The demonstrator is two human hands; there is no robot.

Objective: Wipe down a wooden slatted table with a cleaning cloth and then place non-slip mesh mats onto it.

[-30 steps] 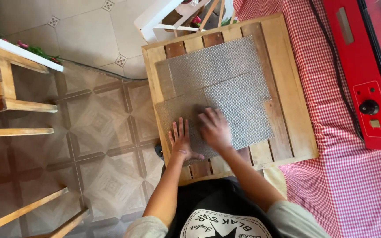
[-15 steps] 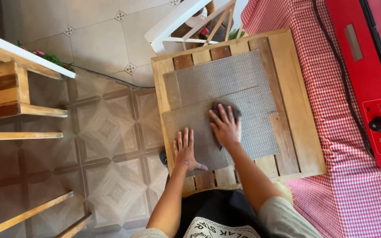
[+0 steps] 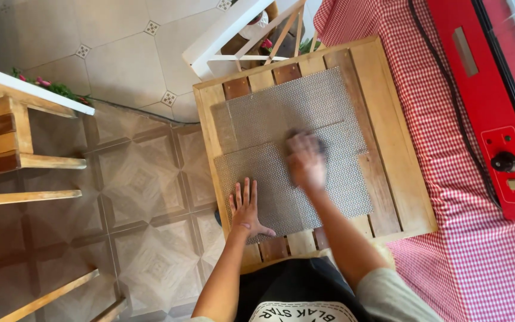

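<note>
Wooden tray (image 3: 388,149) holds grey mesh sheets (image 3: 281,119) under both flat hands (image 3: 247,209).

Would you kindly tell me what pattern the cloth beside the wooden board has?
Red-and-white gingham checks on the cloth, clearest in the head view.

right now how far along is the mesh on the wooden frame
Done: two grey mesh sheets lie overlapped on the frame. In hand: the left hand lies flat on the near sheet's edge, while the blurred right hand is on the mesh near the overlap. Left: no fasteners show, so the mesh looks loose.
</note>
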